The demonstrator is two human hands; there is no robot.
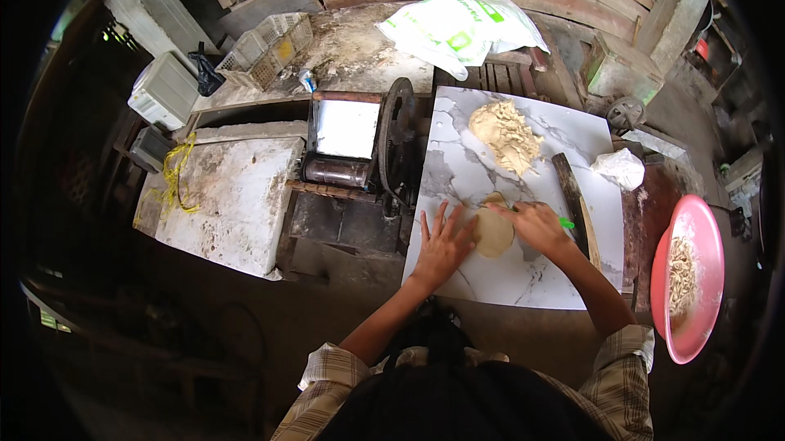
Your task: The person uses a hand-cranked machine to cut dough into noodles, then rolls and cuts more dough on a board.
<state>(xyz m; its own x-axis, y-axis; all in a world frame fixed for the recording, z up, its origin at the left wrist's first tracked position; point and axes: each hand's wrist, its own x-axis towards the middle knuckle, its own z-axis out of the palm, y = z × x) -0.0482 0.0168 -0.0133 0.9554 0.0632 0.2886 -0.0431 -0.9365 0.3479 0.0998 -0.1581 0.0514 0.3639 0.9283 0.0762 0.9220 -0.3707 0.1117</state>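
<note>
A flat, round piece of pale dough [495, 236] lies on the grey-veined white marble-look board [523, 281]. On its left edge rests my left hand [444, 245], fingers spread. My right hand [536, 227] is closed round a tool with a green handle [566, 222]; only the handle's end shows, and the rest is hidden by the hand and too small to make out. Its fingertips are at the dough's upper right edge. Just above the round piece is a small scrap of dough [493, 198]. Farther back on the board sits a large rough heap of dough [509, 137].
Right of my right hand lies a long wooden piece [577, 208]. A tilted pink basin [661, 265] with pale bits stands at the right, near a crumpled white bag [619, 168]. To the left is a roller machine [337, 169] with a large wheel [396, 134]. Behind are a sack [462, 32] and baskets [266, 52].
</note>
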